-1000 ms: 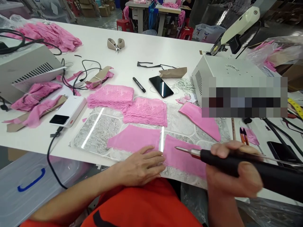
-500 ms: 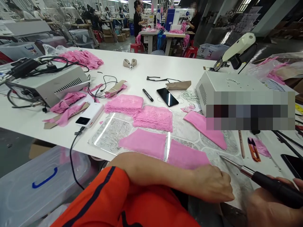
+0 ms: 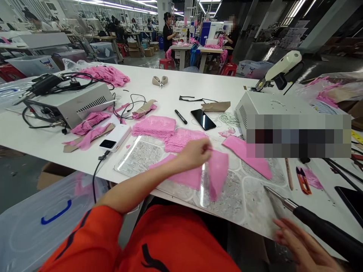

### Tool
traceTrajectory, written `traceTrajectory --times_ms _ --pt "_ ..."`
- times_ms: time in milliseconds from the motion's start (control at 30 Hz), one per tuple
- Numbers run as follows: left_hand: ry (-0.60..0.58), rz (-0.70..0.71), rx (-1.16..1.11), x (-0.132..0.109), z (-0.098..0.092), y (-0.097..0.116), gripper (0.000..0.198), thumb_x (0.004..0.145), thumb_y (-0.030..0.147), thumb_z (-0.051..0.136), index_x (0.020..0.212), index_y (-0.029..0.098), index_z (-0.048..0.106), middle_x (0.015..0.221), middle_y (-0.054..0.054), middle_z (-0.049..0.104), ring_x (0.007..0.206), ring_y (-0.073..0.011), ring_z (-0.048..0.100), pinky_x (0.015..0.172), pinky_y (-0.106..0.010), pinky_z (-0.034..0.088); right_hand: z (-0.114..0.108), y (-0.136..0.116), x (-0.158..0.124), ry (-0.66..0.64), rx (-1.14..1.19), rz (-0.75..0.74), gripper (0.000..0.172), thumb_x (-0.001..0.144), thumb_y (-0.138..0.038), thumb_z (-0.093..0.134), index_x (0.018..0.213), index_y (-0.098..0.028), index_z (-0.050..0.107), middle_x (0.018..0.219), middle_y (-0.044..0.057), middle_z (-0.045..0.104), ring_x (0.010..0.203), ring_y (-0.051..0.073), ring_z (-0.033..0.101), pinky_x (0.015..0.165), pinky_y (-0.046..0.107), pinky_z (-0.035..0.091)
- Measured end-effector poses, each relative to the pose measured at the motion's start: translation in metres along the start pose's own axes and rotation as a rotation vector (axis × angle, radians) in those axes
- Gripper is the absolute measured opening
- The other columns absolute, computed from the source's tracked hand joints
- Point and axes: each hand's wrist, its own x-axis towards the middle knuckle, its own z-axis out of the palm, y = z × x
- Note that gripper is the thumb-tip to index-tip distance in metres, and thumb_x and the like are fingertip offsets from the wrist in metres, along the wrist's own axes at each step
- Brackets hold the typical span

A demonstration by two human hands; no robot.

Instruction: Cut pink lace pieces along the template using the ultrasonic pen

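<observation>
My left hand (image 3: 195, 153) is closed in a pinch on a pink fabric piece (image 3: 218, 173), which hangs lifted off the clear patterned board (image 3: 136, 155). Under my left forearm a second pink piece (image 3: 185, 177) lies flat on the board. A third pink piece (image 3: 244, 153) lies further right. Two stacks of pink lace (image 3: 154, 126) sit at the board's far edge. My right hand (image 3: 300, 245), blurred, has its fingers spread just below the black-handled hot tool (image 3: 314, 223), which rests on the table with its metal tip pointing left.
A white machine box (image 3: 269, 104) stands at the right and a grey one (image 3: 68, 100) with cables at the left. A phone (image 3: 202, 119), marker (image 3: 180, 116), power bank (image 3: 116, 138) and orange snips (image 3: 303, 175) lie about. A plastic bin (image 3: 36, 221) sits below. People work at far tables.
My left hand moved up and back from the table's near edge and picked up the right-hand pink piece. My right hand let go of the hot tool, which now lies on the table.
</observation>
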Motion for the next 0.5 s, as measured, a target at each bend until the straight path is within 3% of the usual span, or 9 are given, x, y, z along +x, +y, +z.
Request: traceTrajectory --times_ms 33,100,200,300,400,500 --pt "0.048 -0.043 -0.008 -0.014 -0.012 -0.015 0.011 0.085 0.012 0.043 0.084 0.016 0.054 0.076 -0.003 0.065 0.065 -0.013 0.061 0.055 -0.022 0.046 0.007 -0.015 -0.002 -0.107 0.029 0.152 0.027 0.078 -0.05 0.065 0.099 -0.036 0.073 0.092 0.009 0.077 0.067 0.028 0.073 0.06 0.039 0.06" --pt "0.138 -0.116 -0.005 -0.045 -0.027 -0.041 0.011 0.083 0.014 0.043 0.079 0.016 0.053 0.071 -0.001 0.063 0.063 -0.0126 0.06 0.055 -0.022 0.046 0.025 -0.046 -0.001 -0.187 0.075 0.221 0.042 0.073 -0.057 0.067 0.097 -0.023 0.074 0.092 0.01 0.077 0.074 0.029 0.074 0.063 0.039 0.062" --pt "0.252 -0.193 0.035 -0.092 -0.031 -0.069 0.009 0.081 0.018 0.047 0.076 0.017 0.054 0.067 0.0 0.061 0.06 -0.0139 0.057 0.055 -0.024 0.044 0.061 -0.085 0.011 -0.302 0.134 -0.01 0.036 0.077 -0.051 0.065 0.093 -0.02 0.073 0.09 0.009 0.076 0.08 0.025 0.073 0.065 0.032 0.061" --pt "0.331 -0.22 0.079 -0.125 -0.025 -0.082 0.011 0.083 0.022 0.049 0.081 0.018 0.058 0.077 -0.003 0.066 0.071 -0.0179 0.06 0.067 -0.031 0.048 0.094 -0.11 0.024 -0.395 0.086 -0.332 0.023 0.085 -0.037 0.061 0.094 -0.02 0.072 0.086 0.006 0.073 0.067 0.017 0.067 0.059 0.028 0.057" --pt "0.383 -0.222 0.121 -0.141 -0.017 -0.088 0.009 0.084 0.021 0.05 0.083 0.019 0.059 0.096 -0.007 0.068 0.092 -0.0222 0.062 0.084 -0.039 0.048 0.116 -0.122 0.029 -0.432 0.032 -0.573 0.018 0.087 -0.03 0.059 0.098 -0.021 0.07 0.089 0.006 0.07 0.075 0.017 0.066 0.066 0.03 0.058" --pt "0.407 -0.227 0.17 -0.148 -0.011 -0.09 0.008 0.083 0.017 0.052 0.085 0.019 0.06 0.108 -0.009 0.067 0.103 -0.0239 0.06 0.093 -0.044 0.045 0.127 -0.126 0.031 -0.443 -0.01 -0.697 0.018 0.085 -0.027 0.061 0.102 -0.023 0.068 0.095 0.007 0.068 0.087 0.02 0.067 0.076 0.034 0.06"
